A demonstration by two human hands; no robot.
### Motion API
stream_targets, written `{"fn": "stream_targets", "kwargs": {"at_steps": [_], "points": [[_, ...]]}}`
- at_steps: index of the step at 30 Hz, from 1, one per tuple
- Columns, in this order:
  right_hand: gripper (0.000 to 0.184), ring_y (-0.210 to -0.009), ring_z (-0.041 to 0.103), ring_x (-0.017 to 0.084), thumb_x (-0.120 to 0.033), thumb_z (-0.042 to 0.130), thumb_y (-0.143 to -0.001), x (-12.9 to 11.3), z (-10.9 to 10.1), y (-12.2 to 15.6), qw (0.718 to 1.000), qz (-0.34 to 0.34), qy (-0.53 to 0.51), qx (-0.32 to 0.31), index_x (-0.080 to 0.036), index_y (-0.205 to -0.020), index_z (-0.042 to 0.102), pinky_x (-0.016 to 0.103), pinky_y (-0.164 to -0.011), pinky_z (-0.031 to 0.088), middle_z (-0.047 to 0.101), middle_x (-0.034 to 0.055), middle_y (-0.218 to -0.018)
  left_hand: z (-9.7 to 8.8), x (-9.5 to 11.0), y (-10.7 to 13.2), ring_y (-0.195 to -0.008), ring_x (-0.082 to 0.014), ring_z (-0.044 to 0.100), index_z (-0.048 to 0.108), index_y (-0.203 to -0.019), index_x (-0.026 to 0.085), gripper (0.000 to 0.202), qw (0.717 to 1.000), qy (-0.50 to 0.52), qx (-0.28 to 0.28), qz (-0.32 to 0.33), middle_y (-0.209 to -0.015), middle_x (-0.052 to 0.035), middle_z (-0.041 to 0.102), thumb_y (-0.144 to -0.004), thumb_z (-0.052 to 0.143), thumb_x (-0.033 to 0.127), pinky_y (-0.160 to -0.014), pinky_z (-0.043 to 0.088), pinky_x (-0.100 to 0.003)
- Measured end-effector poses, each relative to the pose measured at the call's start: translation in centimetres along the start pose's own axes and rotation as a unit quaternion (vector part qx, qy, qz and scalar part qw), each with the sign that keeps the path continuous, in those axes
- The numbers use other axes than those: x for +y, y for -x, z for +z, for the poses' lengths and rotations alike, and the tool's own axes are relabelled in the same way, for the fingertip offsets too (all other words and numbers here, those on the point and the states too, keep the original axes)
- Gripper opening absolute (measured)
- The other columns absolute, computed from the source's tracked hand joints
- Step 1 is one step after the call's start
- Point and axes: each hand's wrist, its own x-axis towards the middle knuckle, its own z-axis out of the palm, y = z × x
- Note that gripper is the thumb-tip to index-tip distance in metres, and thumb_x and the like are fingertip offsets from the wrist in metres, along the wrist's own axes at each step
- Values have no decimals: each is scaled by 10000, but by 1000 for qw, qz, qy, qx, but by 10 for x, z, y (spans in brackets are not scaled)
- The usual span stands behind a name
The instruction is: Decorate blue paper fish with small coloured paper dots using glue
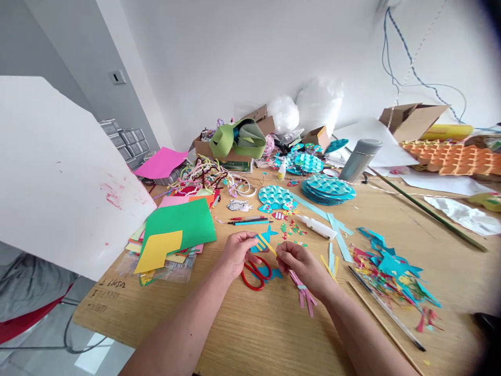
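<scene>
My left hand (236,254) pinches a blue paper fish (269,233) that has yellow stripes across its body. In my right hand (294,261), the closed fingertips hold the end of a narrow yellow paper strip (268,243), which slants across the fish. Red-handled scissors (255,288) lie just below the left hand, over another blue paper piece (276,273). Pink paper strips (307,300) rest under and beside the right hand. Beyond the hands are small paper scraps (287,230) and a white glue bottle (319,227).
Coloured paper sheets (183,224) are stacked at left, beside a large white board (58,172). Blue woven paper discs (327,190) and a grey tumbler (360,159) stand farther back. Paper cuttings (395,266), a craft knife (385,308) and a wooden stick (381,326) lie at right.
</scene>
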Motion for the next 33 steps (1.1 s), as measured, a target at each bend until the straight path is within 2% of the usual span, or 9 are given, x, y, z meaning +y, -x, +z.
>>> {"fn": "stream_targets", "kwargs": {"at_steps": [9, 21, 28, 33], "points": [[296, -494, 455, 98, -485, 515, -754, -1, -1, -1, 1000, 12, 6, 4, -196, -697, 480, 243, -500, 325, 516, -39, -538, 2, 3, 1, -643, -212, 686, 632, -828, 97, 223, 1000, 21, 1, -12, -743, -62, 674, -637, 703, 189, -352, 480, -207], [312, -496, 450, 98, -500, 511, -751, 2, 0, -2, 999, 15, 29, 1, -196, -692, 472, 243, -495, 322, 520, -33, -546, 0, 4, 1, -573, -141, 626, 661, -817, 83, 308, 999, 33, -9, -11, -713, -47, 650, -590, 791, 245, -368, 494, -199], [296, -486, 448, 101, -486, 518, -751, 1, 2, -1, 999, 25, 35, 6, -198, -693, 487, 235, -473, 304, 522, -33, -534, -1, 3, 0, -563, -139, 619, 647, -798, 91, 313, 999, 32, -1, -10, -691, -28, 632, -573, 797, 250, -365, 492, -205], [392, -519, 458, 105, -571, 532, -760, 1, -1, -1, 999, 14, 30, 32, -179, -743, 535, 234, -487, 339, 531, -21, -584, 1, 4, 1, -554, -136, 615, 636, -771, 103, 314, 999, 33, 10, -9, -701, -22, 630, -552, 799, 258, -361, 489, -207]]}}
